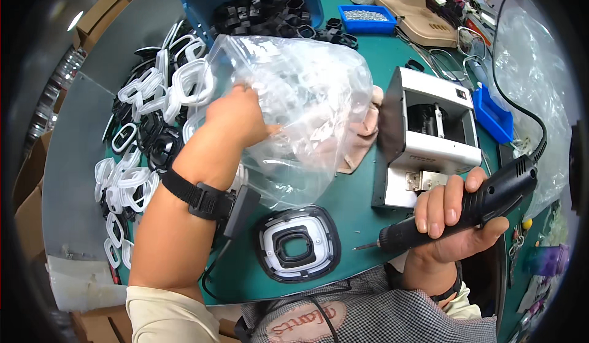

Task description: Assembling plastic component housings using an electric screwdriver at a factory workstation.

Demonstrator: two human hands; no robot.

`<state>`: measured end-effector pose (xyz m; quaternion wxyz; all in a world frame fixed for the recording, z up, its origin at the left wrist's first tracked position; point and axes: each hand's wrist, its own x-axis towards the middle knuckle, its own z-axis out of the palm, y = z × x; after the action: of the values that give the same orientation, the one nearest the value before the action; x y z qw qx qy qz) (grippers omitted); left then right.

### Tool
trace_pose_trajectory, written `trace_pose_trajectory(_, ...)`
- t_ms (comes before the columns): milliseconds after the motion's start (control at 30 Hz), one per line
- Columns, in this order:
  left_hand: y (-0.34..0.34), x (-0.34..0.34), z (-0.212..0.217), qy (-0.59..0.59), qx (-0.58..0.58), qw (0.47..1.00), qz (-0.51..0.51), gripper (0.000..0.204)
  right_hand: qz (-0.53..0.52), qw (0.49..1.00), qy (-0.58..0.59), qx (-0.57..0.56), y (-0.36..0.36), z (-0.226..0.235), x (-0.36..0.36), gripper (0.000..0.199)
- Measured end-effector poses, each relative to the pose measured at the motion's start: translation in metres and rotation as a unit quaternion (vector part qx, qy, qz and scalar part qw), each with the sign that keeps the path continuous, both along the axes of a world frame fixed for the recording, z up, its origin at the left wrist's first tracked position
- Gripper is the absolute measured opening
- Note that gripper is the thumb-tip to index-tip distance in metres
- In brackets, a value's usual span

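Observation:
My left hand (238, 115) reaches into the mouth of a clear plastic bag (307, 76); the bag hides most of its fingers. Pale ring-like parts show faintly through the plastic. In my right hand (451, 211) is a black corded electric screwdriver (506, 188), its thin bit pointing left just above the table. Below the bag, near the table's front edge, lies a squarish black-and-white frame part (317, 243) with an opening in its middle. The screwdriver bit is to the right of this part, apart from it.
Loose white rings (138, 183) and black parts pile up at left. A blue bin (196, 12) of black parts stands behind the bag. At right are a boxy metal machine (442, 150), a blue screw tray (368, 30), another blue tray (494, 116) and a beige fan base (414, 21).

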<state>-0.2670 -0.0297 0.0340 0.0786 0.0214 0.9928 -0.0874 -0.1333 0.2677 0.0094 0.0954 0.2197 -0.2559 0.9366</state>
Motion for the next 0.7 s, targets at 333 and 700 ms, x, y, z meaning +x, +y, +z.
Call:
trace_pose_trajectory(333, -0.009, 0.021, 0.002, 0.078, 0.17, 0.982, 0.037, 0.05, 0.007, 1.0, 0.003, 0.009, -0.012, 0.003, 0.007, 0.065)
trace_pose_trajectory(700, -0.002, 0.019, 0.003, 0.057, 0.168, 0.984, 0.001, 0.038, -0.004, 0.999, 0.015, 0.029, -0.015, 0.012, 0.02, 0.065)
